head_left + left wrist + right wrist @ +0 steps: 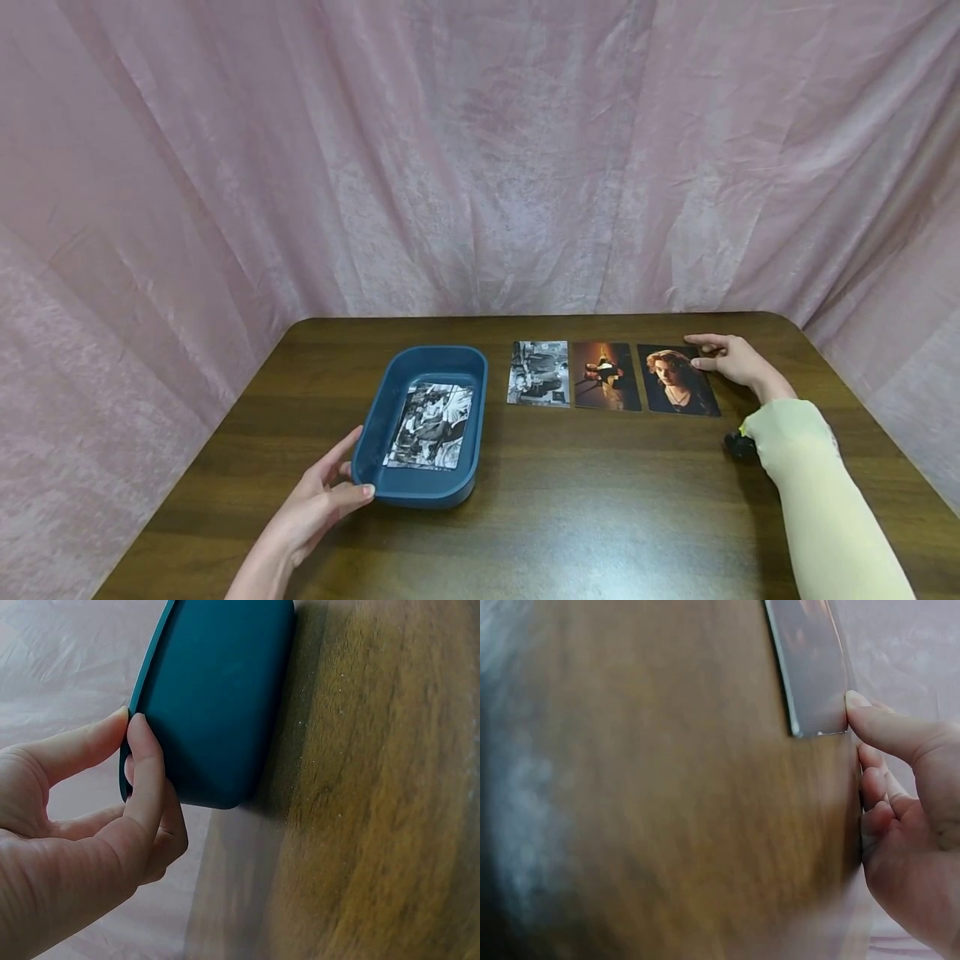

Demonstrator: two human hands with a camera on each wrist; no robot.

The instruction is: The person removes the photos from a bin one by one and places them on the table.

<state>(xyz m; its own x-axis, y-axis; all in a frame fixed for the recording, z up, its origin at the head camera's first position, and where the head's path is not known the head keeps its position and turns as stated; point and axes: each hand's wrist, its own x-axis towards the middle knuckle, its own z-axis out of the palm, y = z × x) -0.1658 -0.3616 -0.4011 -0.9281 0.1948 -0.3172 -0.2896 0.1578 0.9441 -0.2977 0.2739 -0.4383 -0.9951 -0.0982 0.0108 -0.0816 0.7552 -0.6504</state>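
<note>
A blue tray [480,392] sits left of centre on the wooden table [600,517], with a black-and-white photo [431,425] lying flat inside it. My left hand [347,479] rests against the tray's near left corner. In the left wrist view, the thumb and index finger of the left hand [129,718] touch the outer wall of the tray [217,697]. To the right lie three photos in a row: black-and-white [538,372], orange-toned [606,376] and a portrait [677,380]. My right hand [712,354] touches the portrait's [810,667] right edge with its thumb tip [857,701].
Pink cloth [480,167] hangs behind and around the table. A small black device [738,446] sits by my right wrist. Bare wood shows in front of the tray and the photos.
</note>
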